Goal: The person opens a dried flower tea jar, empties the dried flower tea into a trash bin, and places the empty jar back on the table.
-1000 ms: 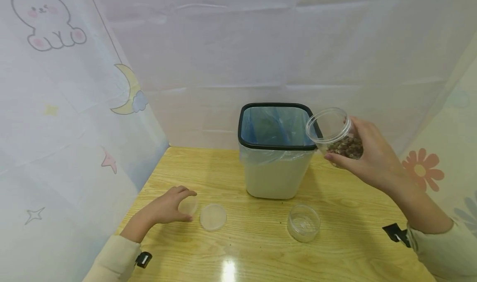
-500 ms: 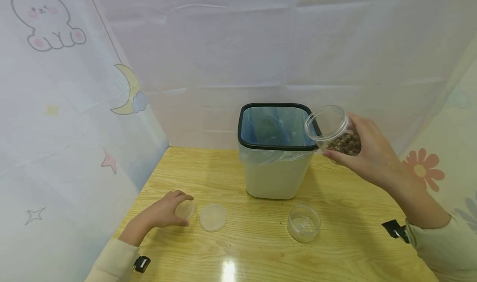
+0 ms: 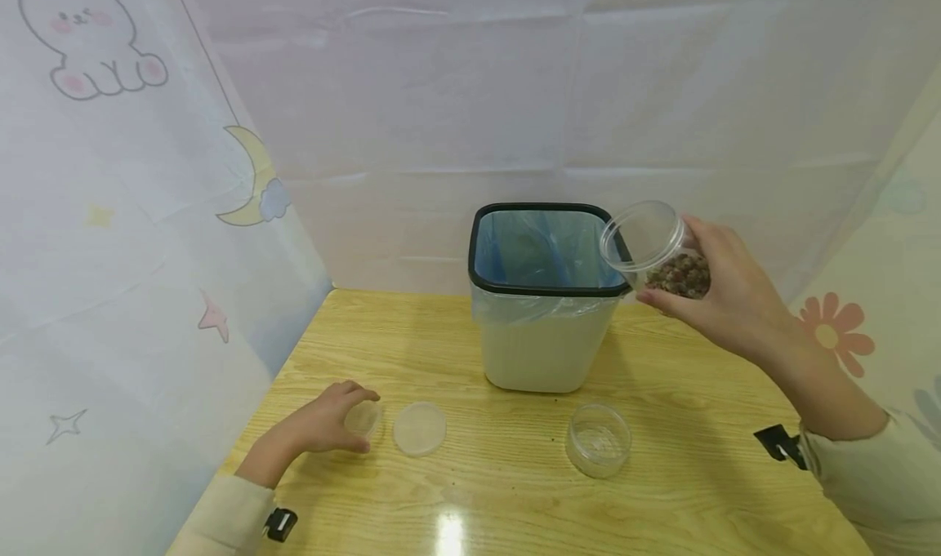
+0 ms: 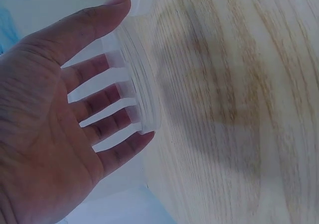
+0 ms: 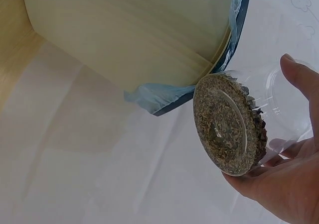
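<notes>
My right hand (image 3: 735, 295) grips a clear plastic jar (image 3: 643, 236) tilted on its side, its open mouth at the right rim of the bin (image 3: 547, 340). Dried buds (image 3: 684, 276) lie low inside it, and in the right wrist view crumbs and buds (image 5: 219, 124) cover the jar's base. On the left, my left hand (image 3: 331, 419) holds a round translucent lid (image 3: 363, 420) by its edges, close to the tabletop. The left wrist view has fingers (image 4: 112, 124) and thumb around that lid's rim (image 4: 142, 84). Beside it another translucent lid (image 3: 420, 429) lies flat.
The bin has a black rim and a bluish plastic liner (image 3: 529, 250). A short clear round container (image 3: 599, 442) stands on the wooden table (image 3: 500, 491), in front of the bin and to the right. Printed cloth (image 3: 441, 115) hangs behind and at both sides.
My left hand and its lid have come slightly down and left. My right hand has lifted the jar a little, and the buds have shifted inside.
</notes>
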`<move>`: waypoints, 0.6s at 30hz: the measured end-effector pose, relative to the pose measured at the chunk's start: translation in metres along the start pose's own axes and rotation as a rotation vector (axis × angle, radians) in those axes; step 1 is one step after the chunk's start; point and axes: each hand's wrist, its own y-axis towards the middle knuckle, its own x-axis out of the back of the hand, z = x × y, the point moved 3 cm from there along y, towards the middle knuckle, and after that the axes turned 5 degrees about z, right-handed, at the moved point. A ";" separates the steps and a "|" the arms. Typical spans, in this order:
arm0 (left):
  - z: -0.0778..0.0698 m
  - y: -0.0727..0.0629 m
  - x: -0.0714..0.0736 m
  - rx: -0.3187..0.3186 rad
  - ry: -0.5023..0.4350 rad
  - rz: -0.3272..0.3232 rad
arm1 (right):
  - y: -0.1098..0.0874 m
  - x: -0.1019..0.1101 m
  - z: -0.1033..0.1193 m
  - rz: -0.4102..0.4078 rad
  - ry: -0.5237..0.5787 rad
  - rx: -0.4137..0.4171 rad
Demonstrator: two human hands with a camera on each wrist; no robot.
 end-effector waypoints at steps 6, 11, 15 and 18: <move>0.000 0.001 -0.001 -0.007 0.000 -0.002 | 0.004 0.002 0.001 -0.011 -0.005 0.028; -0.001 0.001 -0.003 -0.011 -0.001 0.001 | 0.007 0.003 0.001 0.002 -0.004 0.023; -0.002 0.002 -0.004 -0.010 -0.007 0.004 | 0.010 0.005 0.001 0.009 -0.012 0.019; -0.002 0.002 -0.005 -0.009 -0.010 0.005 | 0.011 0.005 0.001 0.011 -0.020 0.025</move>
